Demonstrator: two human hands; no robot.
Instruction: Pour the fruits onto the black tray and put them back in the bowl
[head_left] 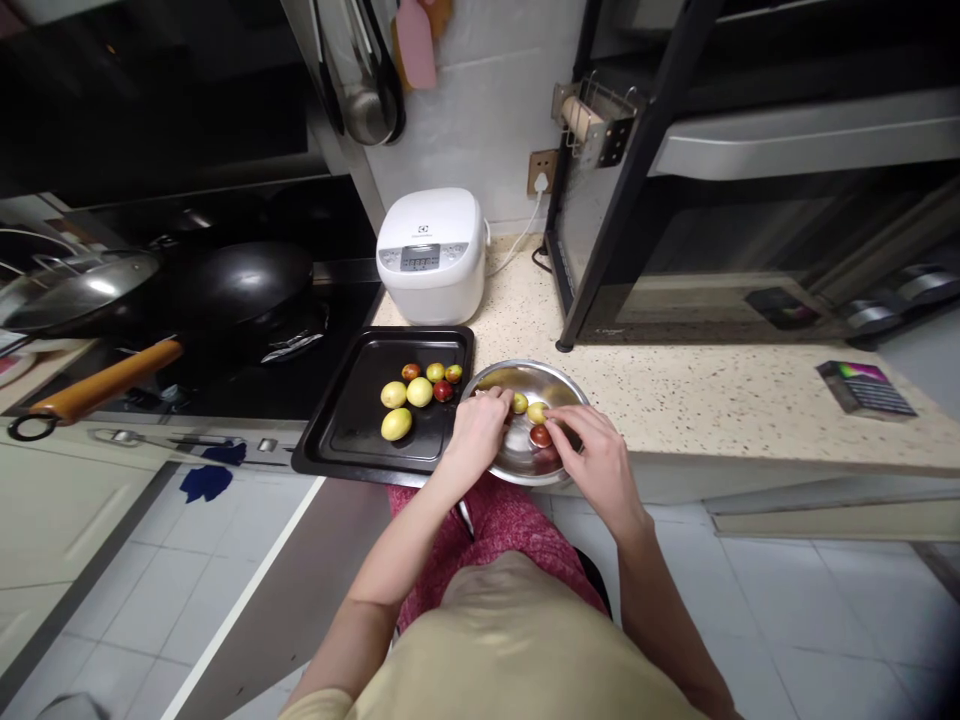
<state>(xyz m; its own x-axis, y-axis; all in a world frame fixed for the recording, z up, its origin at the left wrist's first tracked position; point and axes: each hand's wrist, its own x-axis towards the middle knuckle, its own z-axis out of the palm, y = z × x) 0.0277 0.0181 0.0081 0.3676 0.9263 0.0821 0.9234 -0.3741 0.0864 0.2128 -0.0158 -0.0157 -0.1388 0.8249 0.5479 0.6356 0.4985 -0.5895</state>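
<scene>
A shiny steel bowl (529, 462) sits at the counter's front edge with a few small jujubes in it. My left hand (481, 425) reaches over its left side, fingers curled, with the tips at a yellow-green jujube (519, 403). From the right, my right hand (596, 455) pinches a yellow jujube (536, 412) between thumb and fingers. Just below that, a red-brown jujube (540, 436) lies in the bowl. Left of the bowl, a black baking tray (352, 425) holds larger yellow fruits (397, 424) and several smaller jujubes (443, 391).
A white rice cooker (433, 255) stands behind the tray. At left, the stove carries a black wok (244, 280) and a lidded pan (82, 285) beside a wooden handle (112, 380). An oven (750, 240) stands on the right, with a small dark box (866, 390) in front.
</scene>
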